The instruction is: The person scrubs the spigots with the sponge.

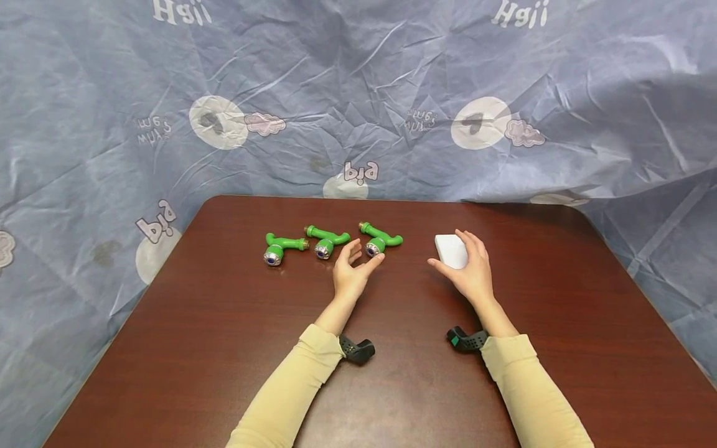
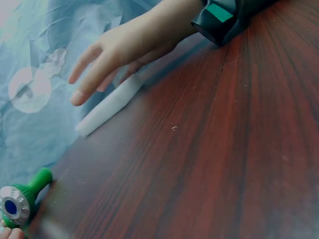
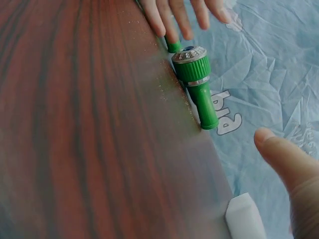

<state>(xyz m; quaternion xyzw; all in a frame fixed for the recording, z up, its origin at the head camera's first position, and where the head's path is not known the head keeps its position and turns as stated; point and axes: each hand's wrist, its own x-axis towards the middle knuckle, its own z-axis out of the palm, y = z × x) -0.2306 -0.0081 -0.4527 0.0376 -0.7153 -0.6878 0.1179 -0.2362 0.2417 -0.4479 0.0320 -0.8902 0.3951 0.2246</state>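
Note:
A flat white block [image 1: 450, 250] with rounded corners lies on the right half of the brown table. My right hand [image 1: 475, 274] is at it, thumb and fingers spread to either side; in the right wrist view a gap shows between the thumb [image 3: 284, 154] and the block. My left hand [image 1: 350, 277] has its fingers loosely bent and nothing in them. Just beyond it lies a green tap [image 1: 392, 240] with a silver, blue-centred knob. Two more such taps, a middle one [image 1: 330, 236] and a left one [image 1: 290, 243], lie farther left.
The brown table [image 1: 392, 386] has its far edge behind the taps. A wrinkled blue printed cloth [image 1: 358, 81] hangs behind it. Black bands with camera mounts sit on both wrists, the left mount [image 1: 358, 350] and the right mount [image 1: 467, 340] hanging inward.

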